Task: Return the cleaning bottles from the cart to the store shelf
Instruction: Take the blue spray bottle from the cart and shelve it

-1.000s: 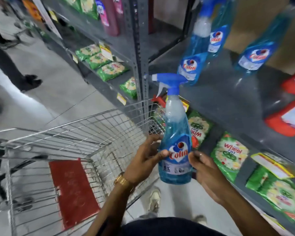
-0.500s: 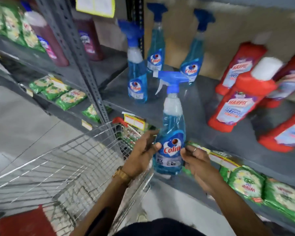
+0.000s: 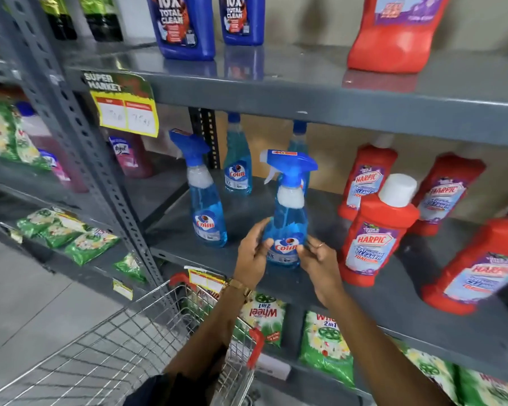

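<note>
I've swung up off the cart (image 3: 147,341) and I'm square on the grey shelf (image 3: 423,315) now; a second ago the basket filled the left half of my view and the spray bottle (image 3: 286,224) was hanging over it, out in the aisle. Now that bottle is upright over the middle tier, base at or just above the shelf surface near the front edge. I can't tell whether it has touched down. By my read, the carry is done and only the set-down and release are left.

It's going in with its own kind: a matching blue bottle (image 3: 206,197) stands just left, two more sit farther back, and the red cleaner bottle (image 3: 376,235) stands close on the right. There's a free slot between them.

Left hand (image 3: 251,256): fingers curled part-closed round the bottle's lower left side, thumb lying across the label, gripping it. Right hand (image 3: 320,259): fingers bent loosely against the lower right side, steadying more than clamping. So both hands are on the bottle.
</note>
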### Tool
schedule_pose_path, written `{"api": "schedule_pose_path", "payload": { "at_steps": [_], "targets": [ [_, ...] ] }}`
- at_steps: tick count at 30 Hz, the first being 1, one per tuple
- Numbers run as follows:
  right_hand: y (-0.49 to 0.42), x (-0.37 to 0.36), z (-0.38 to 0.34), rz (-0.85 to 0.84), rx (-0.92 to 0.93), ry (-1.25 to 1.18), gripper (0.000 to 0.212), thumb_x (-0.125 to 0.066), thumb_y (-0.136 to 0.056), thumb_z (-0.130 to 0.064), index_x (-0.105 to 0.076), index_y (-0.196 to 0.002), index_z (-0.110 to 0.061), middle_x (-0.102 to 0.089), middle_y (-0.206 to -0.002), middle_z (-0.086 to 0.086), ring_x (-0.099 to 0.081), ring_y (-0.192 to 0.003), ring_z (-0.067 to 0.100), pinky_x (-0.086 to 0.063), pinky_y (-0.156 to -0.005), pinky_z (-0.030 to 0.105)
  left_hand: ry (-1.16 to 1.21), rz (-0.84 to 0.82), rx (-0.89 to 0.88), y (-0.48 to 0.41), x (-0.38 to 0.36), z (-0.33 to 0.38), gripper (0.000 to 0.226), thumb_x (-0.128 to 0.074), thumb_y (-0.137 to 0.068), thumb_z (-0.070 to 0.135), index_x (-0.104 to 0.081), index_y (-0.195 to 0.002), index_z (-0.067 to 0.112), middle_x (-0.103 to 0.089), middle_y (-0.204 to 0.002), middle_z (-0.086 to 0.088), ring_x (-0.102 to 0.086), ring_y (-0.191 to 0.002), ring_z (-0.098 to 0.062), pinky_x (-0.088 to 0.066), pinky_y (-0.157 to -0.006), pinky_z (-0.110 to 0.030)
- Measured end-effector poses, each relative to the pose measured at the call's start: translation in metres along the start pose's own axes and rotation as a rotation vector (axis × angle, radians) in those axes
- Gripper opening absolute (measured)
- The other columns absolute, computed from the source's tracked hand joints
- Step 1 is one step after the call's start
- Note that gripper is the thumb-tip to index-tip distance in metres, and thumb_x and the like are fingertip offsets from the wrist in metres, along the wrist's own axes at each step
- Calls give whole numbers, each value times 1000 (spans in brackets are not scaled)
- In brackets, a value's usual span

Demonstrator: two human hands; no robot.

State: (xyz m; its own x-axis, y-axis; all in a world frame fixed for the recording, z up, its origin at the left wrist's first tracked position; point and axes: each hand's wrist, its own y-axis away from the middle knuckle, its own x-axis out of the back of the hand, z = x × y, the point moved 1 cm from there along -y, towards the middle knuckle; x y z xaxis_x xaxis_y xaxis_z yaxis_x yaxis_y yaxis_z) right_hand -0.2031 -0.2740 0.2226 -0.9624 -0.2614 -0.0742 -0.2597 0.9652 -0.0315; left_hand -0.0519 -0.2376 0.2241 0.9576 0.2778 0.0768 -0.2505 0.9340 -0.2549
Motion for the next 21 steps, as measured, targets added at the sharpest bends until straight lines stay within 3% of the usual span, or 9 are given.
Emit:
{"api": "schedule_pose_path", "payload": {
  "at_steps": [3, 5, 10, 12, 14, 16, 18, 21],
  "targets": [
    [-10, 0, 3, 21, -4, 34, 35, -57, -90, -6, -57, -124, -3, -66, -120, 16, -65, -109, 26, -53, -93, 43, -6, 11, 4, -5, -2, -1, 40, -50, -91, 12, -44, -131, 13, -53, -132, -9, -56, -116, 1, -49, -94, -18],
    [-11, -3, 2, 25, 4, 58, 34, -57, -90, -7, -57, -123, -5, -66, -120, 15, -66, -105, 22, -55, -90, 38, -15, 32, -10, -6, -2, 1, 44, -53, -91, 29, -42, -131, 15, -52, -132, -3, -56, -115, 5, -50, -95, -17],
    [15, 1, -6, 109, 18, 157, 40, -59, -89, -12, -54, -127, -3, -61, -122, 6, -60, -104, 7, -48, -79, 5, -22, 89, 31, 13, -10, -7, 73, -55, -82, 55, -31, -144, 24, -37, -152, -2, -42, -136, -11, -40, -110, -40],
    [49, 15, -5, 248, 72, 198, 30, -63, -87, -15, -63, -116, -8, -66, -115, 6, -61, -97, -7, -50, -83, 8, -15, 130, 86, 29, -19, -14, 87, -65, -76, 49, -22, -147, 25, -29, -155, 4, -36, -138, -6, -35, -115, -40],
    [86, 39, -3, 478, 185, 270, 18, -69, -83, -15, -68, -101, -11, -64, -104, 3, -61, -91, -7, -51, -83, 18, -92, 198, 99, 39, -29, -16, 104, -76, -66, 44, -16, -148, 25, -25, -155, 6, -32, -140, -7, -31, -116, -39],
    [109, 69, -4, 745, 239, 287, 33, -75, -76, -15, -61, -104, -8, -51, -106, 3, -54, -95, 0, -47, -88, 25, -197, 280, 87, 35, -35, -14, 118, -85, -57, 38, -12, -149, 22, -23, -153, 4, -28, -142, -16, -30, -116, -39],
    [119, 104, -6, 958, 213, 343, 63, -81, -68, -19, -48, -120, -5, -41, -122, 12, -46, -109, 15, -40, -99, 34, -259, 310, 100, 25, -45, -12, 128, -90, -52, 28, -7, -150, 16, -21, -154, -5, -26, -142, -22, -28, -116, -38],
    [105, 158, -7, 1048, 87, 464, 108, -89, -57, -25, -26, -141, -1, -28, -144, 26, -28, -134, 33, -22, -113, 39, -289, 358, 104, 13, -59, -8, 126, -90, -51, 13, -11, -149, 8, -30, -149, -17, -36, -137, -28, -32, -112, -34]
  ]
}}
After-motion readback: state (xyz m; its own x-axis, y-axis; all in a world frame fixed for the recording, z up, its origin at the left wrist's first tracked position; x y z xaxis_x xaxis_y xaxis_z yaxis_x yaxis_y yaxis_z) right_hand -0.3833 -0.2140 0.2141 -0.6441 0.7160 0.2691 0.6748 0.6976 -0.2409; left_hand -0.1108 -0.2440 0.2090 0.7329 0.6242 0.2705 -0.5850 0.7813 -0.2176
